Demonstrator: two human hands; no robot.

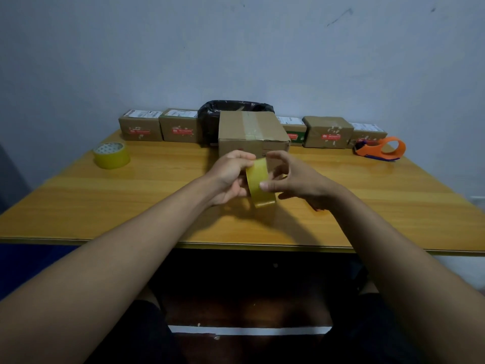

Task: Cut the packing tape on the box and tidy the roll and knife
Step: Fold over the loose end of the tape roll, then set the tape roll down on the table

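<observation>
Hands held roll (pixel 259 182) upright above table (pixel 157 206), just before box (pixel 252 135): left hand (pixel 231 177) gripped its side, right hand (pixel 291 177) pinched its rim. Knife unseen.

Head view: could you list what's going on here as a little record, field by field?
held: tape roll, above the table
left hand: grips the roll's left side
right hand: fingers on the roll's right side, thumb on its face
box: behind the hands, tape strip along its top
spare roll: lying flat, far left
dispenser: orange, far right
small boxes: row along the wall
bin: black liner, behind the box
knife: not clearly visible
</observation>
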